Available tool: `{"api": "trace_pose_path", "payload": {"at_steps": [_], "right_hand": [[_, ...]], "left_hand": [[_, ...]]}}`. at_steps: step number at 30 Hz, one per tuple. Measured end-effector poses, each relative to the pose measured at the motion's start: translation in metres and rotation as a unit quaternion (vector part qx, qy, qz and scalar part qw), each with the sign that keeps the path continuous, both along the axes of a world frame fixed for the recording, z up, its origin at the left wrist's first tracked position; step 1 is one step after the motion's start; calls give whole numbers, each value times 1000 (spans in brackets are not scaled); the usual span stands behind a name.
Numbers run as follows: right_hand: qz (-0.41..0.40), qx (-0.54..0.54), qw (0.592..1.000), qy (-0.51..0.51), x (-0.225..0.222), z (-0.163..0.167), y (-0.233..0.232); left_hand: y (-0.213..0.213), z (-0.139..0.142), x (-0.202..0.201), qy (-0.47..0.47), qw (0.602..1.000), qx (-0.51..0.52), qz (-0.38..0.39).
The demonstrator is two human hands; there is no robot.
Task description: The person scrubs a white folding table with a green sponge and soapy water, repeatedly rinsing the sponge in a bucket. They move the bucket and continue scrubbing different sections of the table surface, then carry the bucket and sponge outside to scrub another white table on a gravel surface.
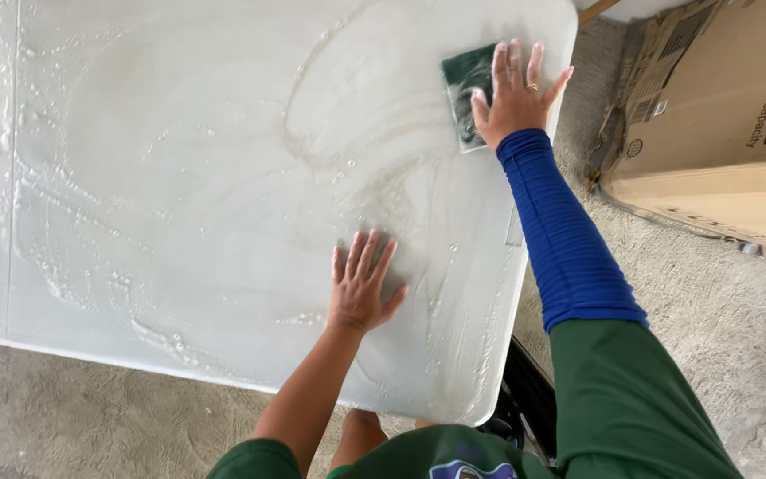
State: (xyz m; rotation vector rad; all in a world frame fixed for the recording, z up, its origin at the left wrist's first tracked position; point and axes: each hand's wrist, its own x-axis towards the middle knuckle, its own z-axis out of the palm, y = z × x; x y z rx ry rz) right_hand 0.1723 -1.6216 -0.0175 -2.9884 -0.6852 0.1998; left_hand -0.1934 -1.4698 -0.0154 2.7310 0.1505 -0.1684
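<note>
Fingers [367, 257] of the left hand [361, 288] lie spread and flat, holding nothing, the palm pressed on the wet white table [179, 177] a little in from its near edge, with the bare forearm running back toward the body. Left of this hand, trails of soapy foam [46, 257] curl across the tabletop, and a straight seam crosses it close to the left border of the view. Right of centre, the right hand [514, 98], in a long blue sleeve [569, 239] under a green shirt, lies with fingers extended and slightly fanned on top of a dark green scrubbing sponge [465, 93], pinning it flat against the surface rather than gripping it; a ring shows on one finger. The sponge sits at the far right corner of the table, just beside the rounded edge. Judged from this arrangement, the main hazards are two: the bracing left palm could slide on the slick film, since soap lowers its hold; and the sponge, lying so near the corner under an open hand, could be pushed over the edge and drop to the rough concrete floor [720, 337]. Farthest right, a cardboard box [720, 115] stands on the floor near the table, where runoff from the edge might wet it.
</note>
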Motion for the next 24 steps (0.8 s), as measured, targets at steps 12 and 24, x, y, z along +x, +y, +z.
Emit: {"api": "trace_pose_path", "payload": {"at_steps": [12, 24], "right_hand": [[47, 40, 998, 1, -260, -9, 25], [37, 218, 974, -47, -423, -38, 79]], "left_hand": [[16, -28, -30, -175, 959, -191, 118], [145, -26, -178, -14, 978, -47, 204]]}}
